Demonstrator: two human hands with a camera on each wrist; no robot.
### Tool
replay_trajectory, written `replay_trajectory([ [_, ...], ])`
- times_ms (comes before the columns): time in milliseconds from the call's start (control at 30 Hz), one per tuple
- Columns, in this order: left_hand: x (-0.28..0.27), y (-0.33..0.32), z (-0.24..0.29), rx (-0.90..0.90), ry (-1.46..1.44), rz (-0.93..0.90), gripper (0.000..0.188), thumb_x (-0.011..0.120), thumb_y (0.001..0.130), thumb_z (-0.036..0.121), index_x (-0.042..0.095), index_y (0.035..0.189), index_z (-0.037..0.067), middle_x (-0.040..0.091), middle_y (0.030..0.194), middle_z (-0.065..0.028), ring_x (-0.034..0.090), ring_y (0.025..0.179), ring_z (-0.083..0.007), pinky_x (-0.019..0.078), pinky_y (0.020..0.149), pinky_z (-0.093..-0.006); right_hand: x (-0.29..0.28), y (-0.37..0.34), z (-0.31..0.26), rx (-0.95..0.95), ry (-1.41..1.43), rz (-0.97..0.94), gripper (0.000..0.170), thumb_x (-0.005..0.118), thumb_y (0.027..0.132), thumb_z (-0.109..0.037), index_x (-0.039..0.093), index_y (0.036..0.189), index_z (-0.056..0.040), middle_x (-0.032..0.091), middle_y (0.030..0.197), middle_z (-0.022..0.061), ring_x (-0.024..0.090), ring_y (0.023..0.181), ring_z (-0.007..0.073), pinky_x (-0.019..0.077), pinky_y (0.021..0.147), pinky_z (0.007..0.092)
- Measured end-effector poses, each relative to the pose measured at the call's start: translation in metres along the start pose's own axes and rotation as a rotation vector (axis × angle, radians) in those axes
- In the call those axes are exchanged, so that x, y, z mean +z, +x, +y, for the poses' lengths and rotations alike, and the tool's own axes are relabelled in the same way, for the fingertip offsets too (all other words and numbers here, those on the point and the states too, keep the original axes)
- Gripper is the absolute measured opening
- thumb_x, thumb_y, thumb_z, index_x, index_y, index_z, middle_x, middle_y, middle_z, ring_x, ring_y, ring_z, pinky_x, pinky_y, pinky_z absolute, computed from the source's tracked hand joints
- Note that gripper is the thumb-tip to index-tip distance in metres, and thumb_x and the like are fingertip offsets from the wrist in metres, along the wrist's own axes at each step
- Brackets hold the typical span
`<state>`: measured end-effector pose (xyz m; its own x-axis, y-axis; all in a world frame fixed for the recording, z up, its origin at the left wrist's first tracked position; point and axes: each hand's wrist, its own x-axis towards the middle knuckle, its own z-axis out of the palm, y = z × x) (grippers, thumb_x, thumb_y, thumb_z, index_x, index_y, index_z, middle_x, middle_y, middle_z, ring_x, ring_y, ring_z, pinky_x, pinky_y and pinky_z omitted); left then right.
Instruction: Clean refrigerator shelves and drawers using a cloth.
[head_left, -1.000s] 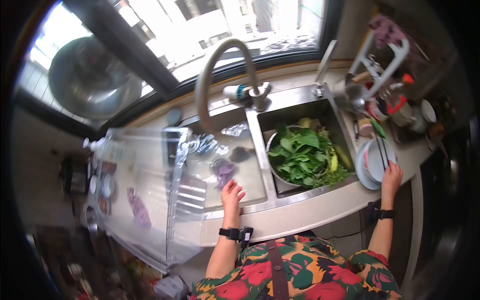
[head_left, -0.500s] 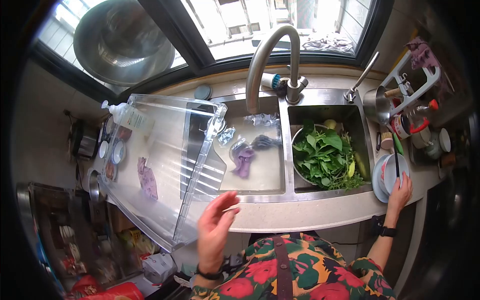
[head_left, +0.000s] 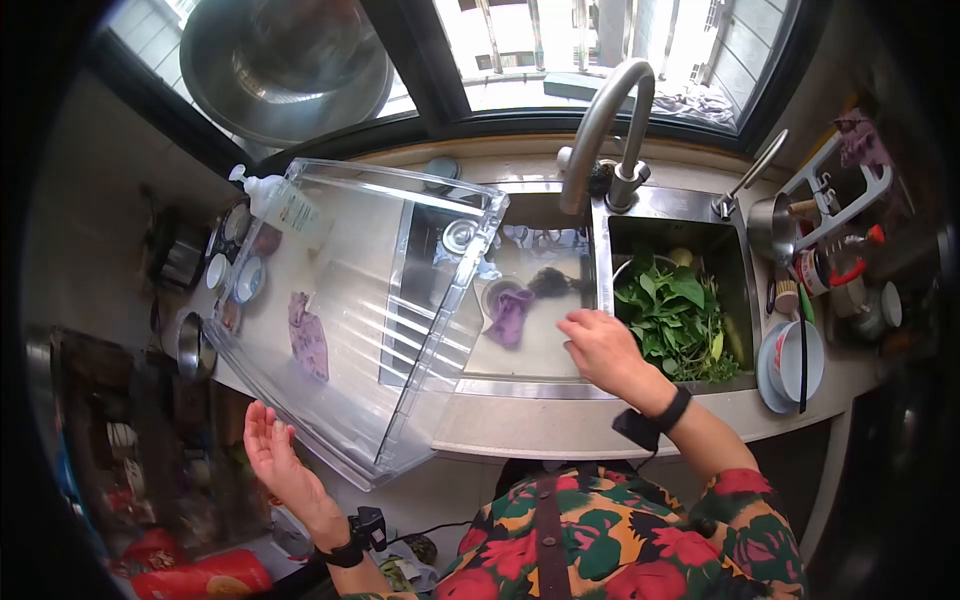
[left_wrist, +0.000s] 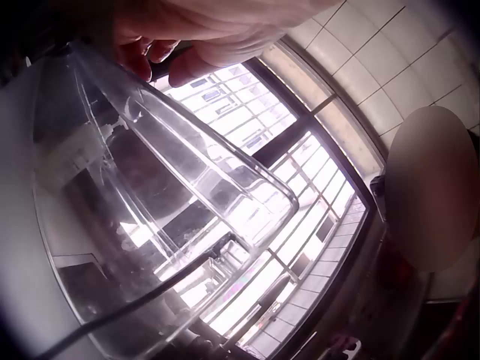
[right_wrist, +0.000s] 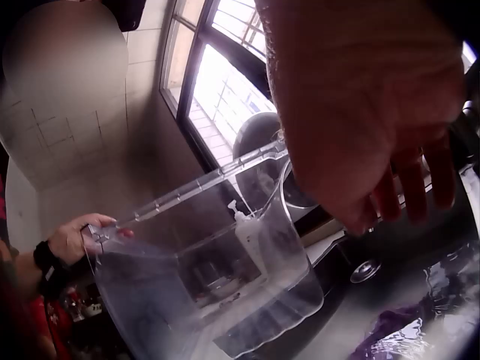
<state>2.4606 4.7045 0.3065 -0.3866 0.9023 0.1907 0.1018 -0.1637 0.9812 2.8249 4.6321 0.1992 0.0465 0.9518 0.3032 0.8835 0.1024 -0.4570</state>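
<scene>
From my station I have the left grip (head_left: 285, 468) at the bin's outer side, palm up with fingers loosely spread, near the rim; I cannot tell whether it touches. The right grip (head_left: 610, 352) is over the front of the left basin (head_left: 520, 387), fingers loosely bent and pinching nothing.

The clear bin (head_left: 428, 350) sits on the counter (head_left: 530, 430) between my grips, left of the left basin, one side reaching over the basin and its near corner past the counter's front edge. Through its clear plastic I see a patterned purple rag (head_left: 308, 345). A soap bottle (head_left: 280, 205) stands just beside its far left corner.

Water lies in the left basin, with a purple cloth (head_left: 510, 318) and a dark cloth (head_left: 553, 284) in it. The right basin (head_left: 738, 262) holds a heap of greens (head_left: 672, 305). Right of that, a white bowl (head_left: 797, 362) rests on a plate (head_left: 768, 370), a black stick (head_left: 803, 355) across it.
</scene>
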Motion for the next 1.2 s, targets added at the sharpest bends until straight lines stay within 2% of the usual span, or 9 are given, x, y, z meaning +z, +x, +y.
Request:
replay_trajectory([
  [267,0.002,0.006,-0.006,0.154,0.262,0.005,0.048,0.050,0.080,0.004,0.035,0.125,0.002,0.040,0.125,-0.0092,0.037,0.113,-0.0186,0.0308,0.093,-0.0293,0.071,0.031,0.013,-0.015,-0.181,-0.665,0.026,0.051,0.077,-0.014,0.053,0.100,-0.0028,0.054,0.097,0.0138,0.053,0.089,0.0301,0.0439,0.075,0.0372],
  [433,-0.029,0.049,-0.036,-0.294,-0.036,-0.089,0.059,0.056,0.078,0.018,0.029,0.129,0.006,0.035,0.128,-0.0085,0.034,0.116,-0.0245,0.0291,0.093,-0.0393,0.069,0.041,-0.017,0.185,0.448,-0.244,0.036,0.044,0.085,-0.026,0.046,0.112,-0.0025,0.052,0.103,0.0212,0.052,0.091,0.0356,0.0423,0.078,0.0399],
  [567,-0.026,0.071,-0.029,-0.530,-0.038,-0.137,0.062,0.060,0.075,0.028,0.031,0.126,0.008,0.037,0.125,-0.0069,0.035,0.113,-0.0266,0.0330,0.085,-0.0423,0.052,0.051,-0.045,0.550,0.970,-0.203,0.054,0.039,0.088,-0.041,0.038,0.121,0.0015,0.052,0.107,0.0196,0.050,0.101,0.0308,0.0381,0.085,0.0361],
  [900,-0.021,0.123,-0.048,-0.580,0.074,-0.135,0.045,0.058,0.075,0.031,0.043,0.111,0.007,0.043,0.112,-0.0042,0.041,0.106,-0.0235,0.0354,0.080,-0.0397,0.056,0.104,-0.076,0.499,0.978,-0.049,0.100,0.054,0.071,-0.059,0.007,0.131,0.0059,0.016,0.135,0.0273,0.015,0.128,0.0327,0.0144,0.103,0.0344],
  [933,-0.023,0.118,-0.047,-0.574,0.068,-0.147,0.045,0.058,0.075,0.031,0.043,0.111,0.007,0.043,0.112,-0.0042,0.041,0.106,-0.0235,0.0354,0.080,-0.0397,0.066,0.109,-0.078,0.485,1.004,0.039,0.096,0.061,0.069,-0.045,0.009,0.131,0.0064,0.032,0.126,0.0266,0.038,0.116,0.0306,0.0302,0.096,0.0336],
  [1000,-0.035,0.095,-0.042,-0.108,0.075,-0.541,0.040,0.058,0.074,0.027,0.043,0.106,0.006,0.043,0.105,-0.0037,0.043,0.103,-0.0210,0.0367,0.078,-0.0369,0.046,0.107,-0.079,0.586,1.073,-0.046,0.085,0.063,0.069,-0.034,0.014,0.129,0.0020,0.037,0.121,0.0200,0.043,0.106,0.0239,0.0381,0.084,0.0314],
  [1033,-0.030,0.083,-0.034,-0.099,0.066,-0.558,0.040,0.058,0.074,0.027,0.043,0.106,0.006,0.043,0.105,-0.0037,0.043,0.103,-0.0210,0.0367,0.078,-0.0369,0.033,0.105,-0.080,0.685,1.147,-0.146,0.077,0.064,0.069,-0.023,0.019,0.128,-0.0024,0.042,0.117,0.0134,0.049,0.096,0.0171,0.0460,0.071,0.0291],
  [1133,-0.019,0.056,-0.015,-0.019,0.055,-0.418,0.037,0.059,0.071,0.021,0.044,0.101,0.006,0.044,0.101,-0.0041,0.042,0.100,-0.0183,0.0372,0.077,-0.0362,0.014,0.080,-0.075,0.664,1.193,-0.078,0.082,0.062,0.067,-0.016,0.013,0.132,-0.0029,0.038,0.122,0.0157,0.051,0.089,0.0163,0.0467,0.060,0.0268],
  [1200,-0.021,0.054,-0.011,-0.266,-0.020,-0.233,0.033,0.056,0.069,0.017,0.044,0.098,0.007,0.044,0.098,-0.0031,0.043,0.095,-0.0164,0.0371,0.076,-0.0348,0.014,0.059,-0.067,0.574,1.158,0.020,0.087,0.063,0.069,-0.016,0.007,0.134,-0.0042,0.031,0.128,0.0177,0.048,0.099,0.0202,0.0464,0.070,0.0291],
])
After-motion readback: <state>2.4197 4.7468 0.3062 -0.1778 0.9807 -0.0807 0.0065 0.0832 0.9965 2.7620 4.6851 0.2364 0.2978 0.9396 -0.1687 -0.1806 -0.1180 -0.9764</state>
